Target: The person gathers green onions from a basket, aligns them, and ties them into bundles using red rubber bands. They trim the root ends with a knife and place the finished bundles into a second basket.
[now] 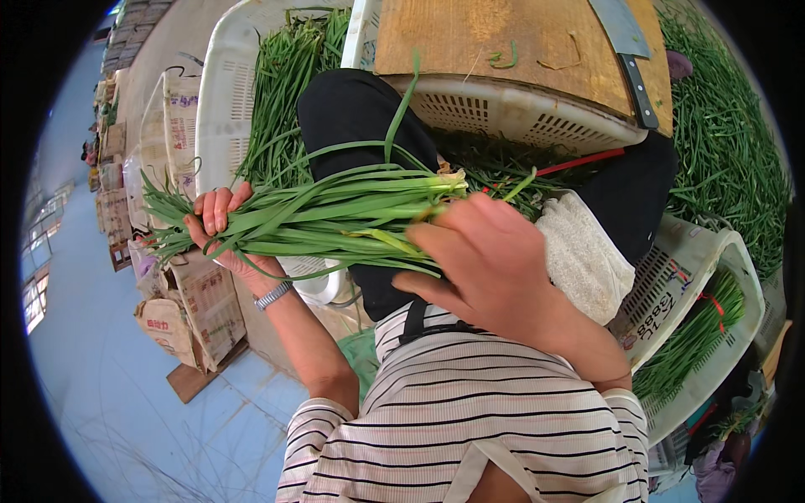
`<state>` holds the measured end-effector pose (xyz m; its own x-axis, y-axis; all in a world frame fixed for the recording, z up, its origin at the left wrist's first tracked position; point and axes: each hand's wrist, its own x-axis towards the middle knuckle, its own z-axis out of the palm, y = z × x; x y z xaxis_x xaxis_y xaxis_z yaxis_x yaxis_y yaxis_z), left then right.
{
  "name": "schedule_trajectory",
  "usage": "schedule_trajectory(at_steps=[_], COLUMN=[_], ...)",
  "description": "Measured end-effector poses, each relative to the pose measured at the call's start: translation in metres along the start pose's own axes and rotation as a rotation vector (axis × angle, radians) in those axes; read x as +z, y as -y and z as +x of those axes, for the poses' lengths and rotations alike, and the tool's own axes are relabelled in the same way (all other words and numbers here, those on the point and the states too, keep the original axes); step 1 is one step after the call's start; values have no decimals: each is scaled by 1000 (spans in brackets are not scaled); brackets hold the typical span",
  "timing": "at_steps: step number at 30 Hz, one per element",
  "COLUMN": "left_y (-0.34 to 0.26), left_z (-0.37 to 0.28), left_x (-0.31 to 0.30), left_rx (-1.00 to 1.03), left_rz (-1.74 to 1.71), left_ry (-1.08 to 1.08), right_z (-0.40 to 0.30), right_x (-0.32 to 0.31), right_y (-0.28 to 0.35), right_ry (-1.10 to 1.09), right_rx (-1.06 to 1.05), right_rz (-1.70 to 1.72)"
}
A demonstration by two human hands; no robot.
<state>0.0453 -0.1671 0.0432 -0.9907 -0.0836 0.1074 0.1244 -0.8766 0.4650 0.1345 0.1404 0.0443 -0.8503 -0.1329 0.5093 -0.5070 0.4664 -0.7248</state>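
Note:
My left hand (221,229) is closed around the leafy end of a bunch of garlic chives (339,210), which lies across above my lap. The pale stem ends point right. My right hand (494,267), blurred, is at the stem end with its thumb and fingers around the lower stems; whether it grips any is hidden. A yellowed leaf (387,240) shows on the bunch near my right fingers. One long leaf (400,113) sticks up from the bunch. A light terry cloth (575,251) lies over my thigh, beside my right hand.
A wooden board (465,38) with a cleaver (636,91) rests on a white plastic crate (503,113) ahead. Another crate (220,119) at left holds loose chives (283,82). At right, a crate (732,251) contains tied chives (685,346), beside a large heap of greens (717,151).

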Motion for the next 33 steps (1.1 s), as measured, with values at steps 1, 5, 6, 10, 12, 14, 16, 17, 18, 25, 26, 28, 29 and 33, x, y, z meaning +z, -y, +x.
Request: schedule_trajectory(at_steps=[1, 5, 6, 10, 12, 14, 16, 17, 18, 25, 26, 28, 29, 33], left_y=[0, -6, -5, -4, -7, -6, -3, -2, -2, -1, -1, -2, -3, -2], left_z=[0, -2, -4, -6, -6, -5, -5, -6, -5, -4, -4, -3, -3, -7], left_x=[4, 4, 3, -3, -6, -6, -4, -2, -2, 5, 6, 5, 5, -1], left_rx=[2, 6, 11, 11, 8, -7, 3, 9, 1, 15, 20, 7, 0, 7], left_rz=[19, 54, 45, 12, 3, -2, 9, 15, 13, 59, 65, 52, 45, 18], left_ry=[14, 45, 37, 6, 0, 0, -23, -34, -28, -3, -1, 13, 20, -2], right_z=[3, -3, -3, -25, -49, -63, -65, -64, -59, -1, 5, 8, 7, -12], right_x=[8, 17, 10, -13, -32, -43, -45, -46, -47, -15, -9, 3, 1, -19], right_y=[-1, -11, -9, -28, -50, -60, -62, -60, -55, -26, -28, -32, -33, -40], right_ry=[40, -27, -50, -244, -312, -335, -355, -318, -282, -124, -102, -30, -105, -358], right_rx=[-24, -95, -26, 217, 513, 681, 622, 579, 534, 106, 32, -81, -16, 499], right_rz=[-73, -11, 134, 239, 247, 199, 79, 75, 73, 134, 88, 13, 97, 410])
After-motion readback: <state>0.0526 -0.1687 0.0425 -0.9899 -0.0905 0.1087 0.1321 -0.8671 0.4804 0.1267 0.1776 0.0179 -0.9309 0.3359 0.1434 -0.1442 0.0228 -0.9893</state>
